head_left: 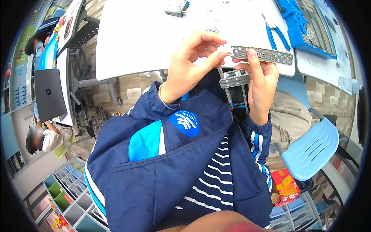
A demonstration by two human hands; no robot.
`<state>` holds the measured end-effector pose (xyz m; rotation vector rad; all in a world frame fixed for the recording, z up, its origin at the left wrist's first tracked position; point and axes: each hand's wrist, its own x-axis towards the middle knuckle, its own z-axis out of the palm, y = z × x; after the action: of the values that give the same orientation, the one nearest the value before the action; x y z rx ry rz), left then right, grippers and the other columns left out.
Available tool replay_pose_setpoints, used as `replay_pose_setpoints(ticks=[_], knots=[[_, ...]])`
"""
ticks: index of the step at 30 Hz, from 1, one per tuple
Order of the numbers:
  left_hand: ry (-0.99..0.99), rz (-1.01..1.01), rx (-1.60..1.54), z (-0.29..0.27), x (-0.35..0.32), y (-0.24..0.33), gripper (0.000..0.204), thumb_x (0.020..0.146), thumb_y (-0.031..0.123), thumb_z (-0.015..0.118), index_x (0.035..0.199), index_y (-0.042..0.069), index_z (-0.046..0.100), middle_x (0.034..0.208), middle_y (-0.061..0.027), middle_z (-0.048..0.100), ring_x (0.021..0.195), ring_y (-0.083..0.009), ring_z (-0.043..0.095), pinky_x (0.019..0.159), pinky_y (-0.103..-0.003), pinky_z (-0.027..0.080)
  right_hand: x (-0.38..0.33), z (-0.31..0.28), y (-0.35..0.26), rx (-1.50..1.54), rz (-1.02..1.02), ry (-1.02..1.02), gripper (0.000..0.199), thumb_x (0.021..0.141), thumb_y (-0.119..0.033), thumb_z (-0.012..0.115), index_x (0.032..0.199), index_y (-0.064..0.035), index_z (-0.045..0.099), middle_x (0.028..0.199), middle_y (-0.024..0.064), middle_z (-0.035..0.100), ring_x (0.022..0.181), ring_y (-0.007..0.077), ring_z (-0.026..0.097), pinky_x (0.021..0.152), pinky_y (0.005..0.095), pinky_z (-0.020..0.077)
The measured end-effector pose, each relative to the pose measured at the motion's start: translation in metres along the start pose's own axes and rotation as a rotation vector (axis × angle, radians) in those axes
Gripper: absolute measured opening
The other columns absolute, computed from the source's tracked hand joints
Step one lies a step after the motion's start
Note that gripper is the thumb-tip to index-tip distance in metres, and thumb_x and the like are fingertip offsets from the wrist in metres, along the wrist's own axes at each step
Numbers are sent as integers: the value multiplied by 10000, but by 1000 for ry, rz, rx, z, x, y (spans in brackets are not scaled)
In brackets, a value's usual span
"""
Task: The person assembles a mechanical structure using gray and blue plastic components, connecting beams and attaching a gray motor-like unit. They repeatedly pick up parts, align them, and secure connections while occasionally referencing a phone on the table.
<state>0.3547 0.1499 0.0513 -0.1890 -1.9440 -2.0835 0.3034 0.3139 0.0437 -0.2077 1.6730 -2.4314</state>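
Both hands are working just above the lap: the right hand (261, 83) is gripping a grey perforated metal strip (266, 55) to keep it level, while the left hand (193, 65) is pinching its fingertips together at the strip's end, probably on a fastener too small to see. Behind them, a framed assembly (236, 89) is partly hiding under the hands, and further on the white table (131, 34) blue-handled pliers (276, 33) are lying.

- perforated metal strip (266, 55) held between left hand (191, 63) and right hand (259, 83), above table (131, 38) edge
- second plate (234, 80) just below strip
- pliers (275, 31) on table behind strip
- parts tray (309, 27) right of pliers
- chair (311, 149) at right
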Motion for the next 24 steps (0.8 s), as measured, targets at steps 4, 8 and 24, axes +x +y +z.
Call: replay_pose_setpoints(ticks=[4, 8, 24], knots=[[8, 34, 96, 3, 5, -1, 256, 922, 32, 628, 1175, 2, 646, 938, -57, 615, 805, -110, 648, 687, -219, 544, -1, -2, 0, -19, -47, 6, 217, 932, -139, 647, 1036, 50, 623, 917, 122, 686, 768, 193, 691, 631, 262, 546], [72, -82, -23, 10, 5, -2, 200, 907, 52, 658, 1100, 0, 670, 914, -50, 648, 793, -108, 658, 689, -219, 543, -4, 1, 2, -50, -115, 40, 193, 917, -96, 661, 1026, 59, 625, 904, 119, 680, 774, 182, 688, 648, 268, 555], [67, -155, 72, 13, 7, -6, 198, 868, 4, 686, 1063, -23, 671, 974, -125, 697, 834, -166, 692, 716, -282, 582, -12, 4, 13, -343, -354, 65, 126, 887, -65, 693, 956, 40, 675, 873, 66, 669, 755, 123, 662, 660, 252, 543]])
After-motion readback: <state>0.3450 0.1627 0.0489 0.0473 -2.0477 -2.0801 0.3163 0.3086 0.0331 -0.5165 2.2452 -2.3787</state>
